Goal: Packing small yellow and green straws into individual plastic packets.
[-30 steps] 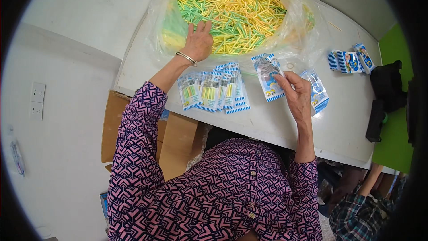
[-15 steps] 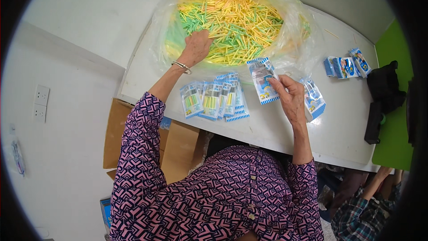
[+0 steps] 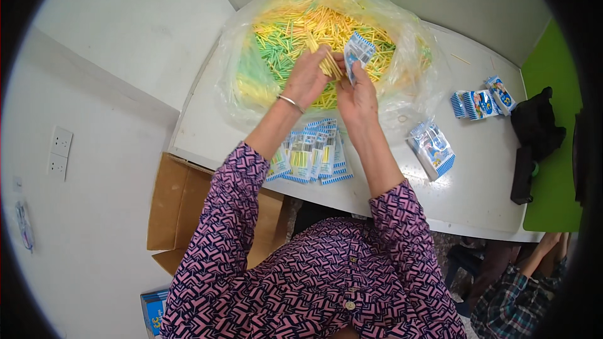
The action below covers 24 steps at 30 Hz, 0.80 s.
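Note:
My left hand [image 3: 306, 80], a bracelet on its wrist, grips a small bunch of thin yellow sticks [image 3: 331, 67]. Close beside it, my right hand [image 3: 359, 97] pinches a blue and white plastic packet [image 3: 358, 50], tilted with its top edge away from me. The two hands are together over a large clear plastic bag [image 3: 239, 91], which is open and heaped with loose yellow, green and orange sticks [image 3: 276, 44]. Nearer to me, several packets with sticks inside [image 3: 320, 154] lie fanned out on the table, partly behind my left forearm.
A stack of blue and white packets [image 3: 432, 149] lies right of my right forearm. Farther right are more packets [image 3: 480, 103], a black holder [image 3: 541, 122] and a green panel [image 3: 556, 169]. A cardboard box [image 3: 166, 204] stands below the table's left edge. Another person's arm [image 3: 539, 254] shows at lower right.
My left hand has come out of the stick heap toward the right with a bunch of sticks. My right hand has carried its packet up and left to meet it.

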Motion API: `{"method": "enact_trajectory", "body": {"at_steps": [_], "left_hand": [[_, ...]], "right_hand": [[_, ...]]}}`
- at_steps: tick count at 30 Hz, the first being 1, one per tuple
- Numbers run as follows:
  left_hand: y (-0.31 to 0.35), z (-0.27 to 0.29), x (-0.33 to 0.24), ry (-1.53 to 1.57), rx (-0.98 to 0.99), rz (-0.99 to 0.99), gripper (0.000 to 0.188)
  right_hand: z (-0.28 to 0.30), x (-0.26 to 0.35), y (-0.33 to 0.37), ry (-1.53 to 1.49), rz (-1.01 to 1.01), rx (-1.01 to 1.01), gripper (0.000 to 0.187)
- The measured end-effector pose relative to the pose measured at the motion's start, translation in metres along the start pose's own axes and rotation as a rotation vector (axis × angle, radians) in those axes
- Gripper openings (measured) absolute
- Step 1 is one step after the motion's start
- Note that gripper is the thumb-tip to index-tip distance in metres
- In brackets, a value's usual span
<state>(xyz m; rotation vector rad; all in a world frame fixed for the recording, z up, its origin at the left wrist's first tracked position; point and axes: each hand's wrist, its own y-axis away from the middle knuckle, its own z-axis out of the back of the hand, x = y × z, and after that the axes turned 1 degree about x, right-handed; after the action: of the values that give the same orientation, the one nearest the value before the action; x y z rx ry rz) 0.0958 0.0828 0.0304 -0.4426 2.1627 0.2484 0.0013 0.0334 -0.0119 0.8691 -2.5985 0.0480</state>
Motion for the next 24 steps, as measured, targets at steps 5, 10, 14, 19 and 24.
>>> {"method": "enact_trajectory", "body": {"at_steps": [5, 10, 14, 19, 24], "left_hand": [[0.008, -0.019, 0.027, 0.034, -0.103, -0.156, 0.015], [0.006, -0.017, 0.033, -0.079, -0.149, -0.238, 0.012], [0.002, -0.015, 0.034, 0.026, -0.094, -0.184, 0.015], [-0.010, 0.013, 0.003, -0.043, -0.110, -0.044, 0.020], [0.001, -0.004, -0.034, -0.122, -0.102, -0.122, 0.024]], "right_hand": [[-0.008, -0.014, -0.012, -0.191, 0.017, -0.119, 0.018], [-0.013, -0.012, -0.010, -0.156, 0.051, -0.155, 0.017], [-0.012, -0.006, -0.004, -0.093, 0.085, -0.098, 0.016], [-0.012, 0.032, 0.017, 0.402, 0.229, 0.032, 0.017], [0.011, 0.068, 0.040, 0.848, 0.048, 0.172, 0.020]]}}
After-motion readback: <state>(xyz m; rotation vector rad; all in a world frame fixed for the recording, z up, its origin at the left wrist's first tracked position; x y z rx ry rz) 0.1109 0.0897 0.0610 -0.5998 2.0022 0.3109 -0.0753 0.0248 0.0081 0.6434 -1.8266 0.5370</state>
